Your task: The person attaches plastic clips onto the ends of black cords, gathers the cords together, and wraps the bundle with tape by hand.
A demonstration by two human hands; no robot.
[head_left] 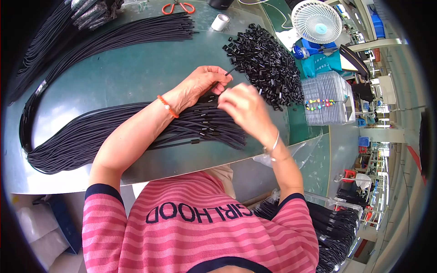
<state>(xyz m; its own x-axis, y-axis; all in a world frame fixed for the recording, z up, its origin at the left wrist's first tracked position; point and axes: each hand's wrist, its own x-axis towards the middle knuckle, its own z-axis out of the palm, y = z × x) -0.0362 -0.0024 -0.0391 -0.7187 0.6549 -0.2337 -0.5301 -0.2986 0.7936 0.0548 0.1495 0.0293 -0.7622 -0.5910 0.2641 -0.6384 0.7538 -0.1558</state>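
My left hand [205, 84], with an orange bracelet at the wrist, pinches the end of a thin black cord [230, 71] between thumb and forefinger. Close to its right, my right hand [243, 107] is blurred, its fingers bent together; what they hold, if anything, is hidden. Under my left forearm lies a long bundle of black cords [82, 141], with small black sleeves [207, 122] on several cords near their right ends. Beyond both hands is a heap of small black tube pieces [268, 66].
Another black cord bundle [136, 32] curves across the far side of the green table [132, 70]. Orange-handled scissors [178, 7] and a white roll [220, 22] lie at the far edge. To the right are a clear box [327, 100] and a white fan [316, 21].
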